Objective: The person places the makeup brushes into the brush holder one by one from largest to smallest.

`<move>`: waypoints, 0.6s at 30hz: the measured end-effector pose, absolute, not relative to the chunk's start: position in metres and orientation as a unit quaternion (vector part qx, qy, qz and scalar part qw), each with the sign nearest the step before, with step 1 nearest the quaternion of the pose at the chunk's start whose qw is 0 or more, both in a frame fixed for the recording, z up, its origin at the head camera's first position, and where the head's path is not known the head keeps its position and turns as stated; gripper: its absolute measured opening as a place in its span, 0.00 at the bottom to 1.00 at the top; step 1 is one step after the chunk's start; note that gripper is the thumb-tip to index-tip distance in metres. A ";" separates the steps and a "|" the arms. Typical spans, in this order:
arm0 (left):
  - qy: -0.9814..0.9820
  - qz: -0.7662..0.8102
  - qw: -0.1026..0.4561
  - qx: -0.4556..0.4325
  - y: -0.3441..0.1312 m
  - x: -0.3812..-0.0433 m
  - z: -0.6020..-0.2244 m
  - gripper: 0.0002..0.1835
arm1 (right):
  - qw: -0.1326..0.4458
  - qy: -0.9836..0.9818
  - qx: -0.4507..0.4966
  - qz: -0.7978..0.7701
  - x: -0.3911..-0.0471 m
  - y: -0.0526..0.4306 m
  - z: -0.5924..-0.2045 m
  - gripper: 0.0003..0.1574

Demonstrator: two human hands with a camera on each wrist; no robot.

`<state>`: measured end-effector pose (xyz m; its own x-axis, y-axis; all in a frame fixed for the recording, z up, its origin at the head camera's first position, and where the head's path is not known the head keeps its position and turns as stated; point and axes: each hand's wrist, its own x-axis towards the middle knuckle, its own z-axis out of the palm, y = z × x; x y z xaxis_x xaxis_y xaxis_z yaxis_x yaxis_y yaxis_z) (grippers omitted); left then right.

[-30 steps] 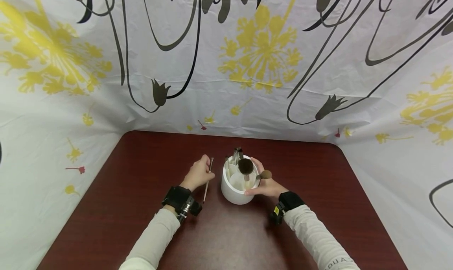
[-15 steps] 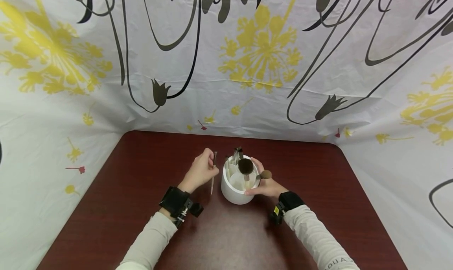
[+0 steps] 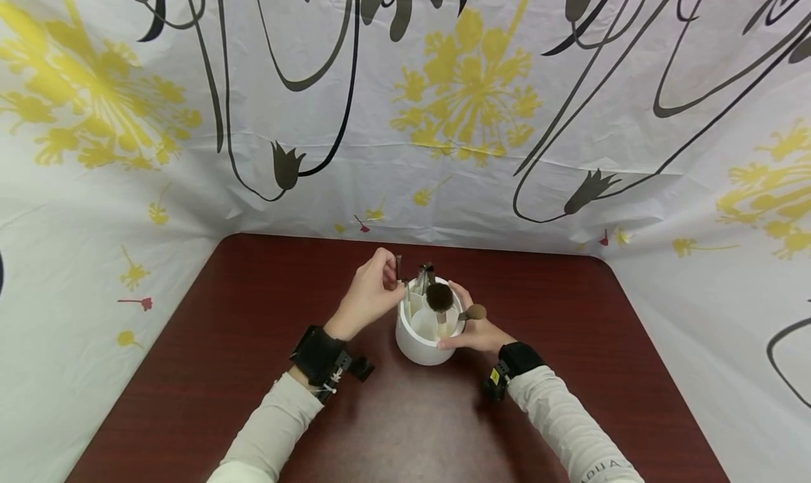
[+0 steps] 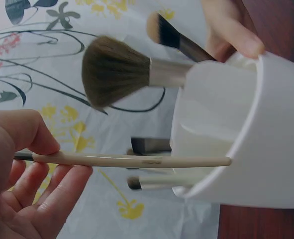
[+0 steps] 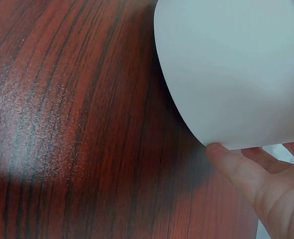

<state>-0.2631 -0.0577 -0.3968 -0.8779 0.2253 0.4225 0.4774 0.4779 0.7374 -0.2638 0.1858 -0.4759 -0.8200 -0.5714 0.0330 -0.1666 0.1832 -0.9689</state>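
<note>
My left hand (image 3: 372,289) pinches a thin makeup brush (image 4: 137,161) with a beige handle between thumb and fingers. Its handle end reaches the rim of a white round brush holder (image 3: 423,353) in the left wrist view; whether they touch I cannot tell. The holder has inner compartments and stands upright on the table. From it rise a large fluffy brush (image 4: 117,72), a brush with a tan tip (image 4: 166,31) and several smaller brushes (image 4: 151,181). My right hand (image 3: 478,334) holds the holder's right side, thumb at the front and fingers behind.
The dark red-brown wooden table (image 3: 253,370) extends around the holder. A white cloth (image 3: 355,117) with yellow and grey flower prints hangs behind the far edge and at both sides.
My left hand has moved right and away from me, bringing the thin brush from beside the holder to its left rim. The brush has turned more upright. My right hand and the holder stay put.
</note>
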 end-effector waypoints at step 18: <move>-0.829 -0.486 0.170 -0.219 -0.039 -0.270 -0.402 0.14 | 0.160 0.754 -0.249 -0.587 -0.264 0.187 -0.476 0.71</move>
